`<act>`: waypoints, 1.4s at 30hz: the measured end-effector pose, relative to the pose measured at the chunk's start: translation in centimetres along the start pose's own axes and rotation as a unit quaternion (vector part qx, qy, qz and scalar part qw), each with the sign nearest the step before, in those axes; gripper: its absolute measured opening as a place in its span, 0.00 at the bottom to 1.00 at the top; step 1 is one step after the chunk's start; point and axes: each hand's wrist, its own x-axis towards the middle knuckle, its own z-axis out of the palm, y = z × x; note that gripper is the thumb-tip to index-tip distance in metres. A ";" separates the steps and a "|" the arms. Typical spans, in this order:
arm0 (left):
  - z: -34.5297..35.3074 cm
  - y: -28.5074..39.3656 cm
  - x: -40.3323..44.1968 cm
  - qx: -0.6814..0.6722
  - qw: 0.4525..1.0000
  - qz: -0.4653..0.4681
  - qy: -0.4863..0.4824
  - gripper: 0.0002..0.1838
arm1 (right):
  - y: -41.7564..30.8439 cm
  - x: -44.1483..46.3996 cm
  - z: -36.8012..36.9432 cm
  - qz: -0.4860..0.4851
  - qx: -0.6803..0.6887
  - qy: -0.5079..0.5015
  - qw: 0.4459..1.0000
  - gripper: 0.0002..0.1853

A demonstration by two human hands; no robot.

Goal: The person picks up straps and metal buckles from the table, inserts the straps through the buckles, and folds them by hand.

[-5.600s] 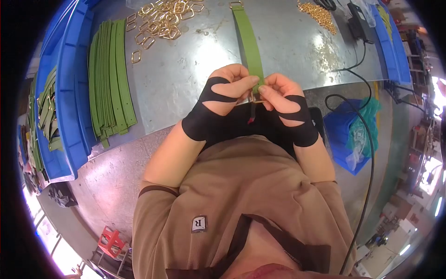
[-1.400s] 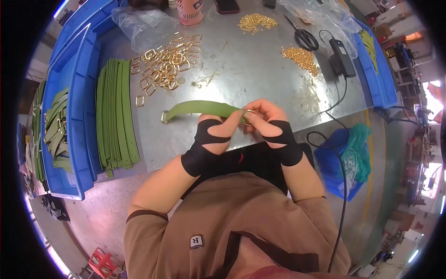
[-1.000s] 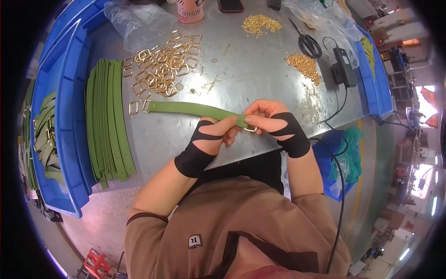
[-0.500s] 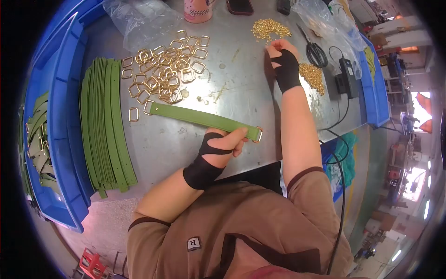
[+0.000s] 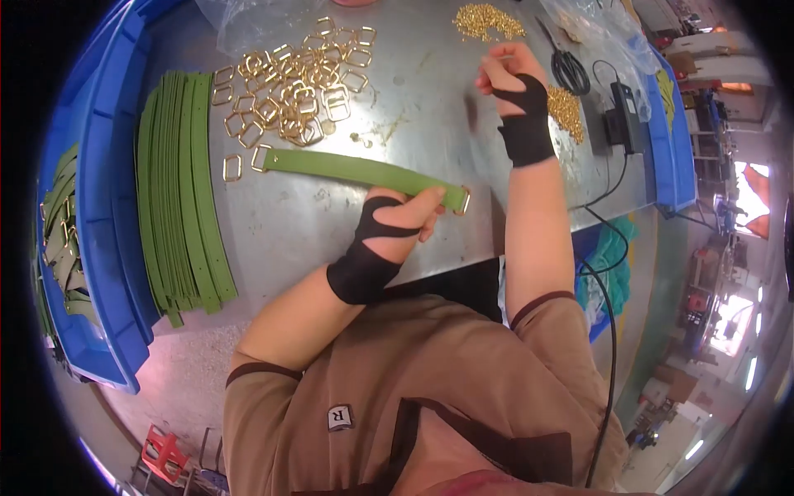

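My left hand (image 5: pixel 399 225) is closed on a green strap (image 5: pixel 347 169) near its right end, thumb on top. The strap lies slantwise over the metal table, with a gold rectangular ring (image 5: pixel 466 201) at its right end and another ring (image 5: pixel 260 158) at its left end. Further forward, my right hand (image 5: pixel 517 81) is raised just below a pile of small gold pieces (image 5: pixel 488 23). Its fingers are curled together; whatever they may pinch is too small to make out. Both hands wear black wrist supports.
Many loose gold rings (image 5: pixel 298 87) lie beyond the strap. Stacked green straps (image 5: pixel 178 190) are at the left, beside a blue bin (image 5: pixel 112 223). More small gold pieces (image 5: pixel 566 116), scissors (image 5: pixel 569 73) and a black adapter (image 5: pixel 620 124) with cables are at the right.
My right hand has let go of the strap's end, reached forward to the small gold pieces and drawn back slightly. My left hand has kept its hold, with the strap now stretched out leftward.
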 end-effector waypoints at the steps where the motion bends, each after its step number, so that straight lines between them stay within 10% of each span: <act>1: 0.1 0.1 0.0 0.010 1.000 0.002 0.004 0.15 | -0.5 -1.8 -0.4 0.015 0.061 -0.036 0.997 0.11; 12: 0.2 -0.6 0.3 0.101 0.995 0.025 0.012 0.13 | -5.1 -16.6 -2.4 0.175 0.144 -0.181 0.957 0.07; 14: 0.2 -1.0 0.4 0.098 0.994 0.036 0.013 0.13 | -3.9 -16.6 -1.9 -0.050 -0.035 -0.171 0.983 0.07; 42: 0.4 -0.4 -0.3 0.080 0.996 0.041 -0.011 0.10 | -1.5 -16.9 -1.9 -0.042 -0.006 -0.155 0.987 0.08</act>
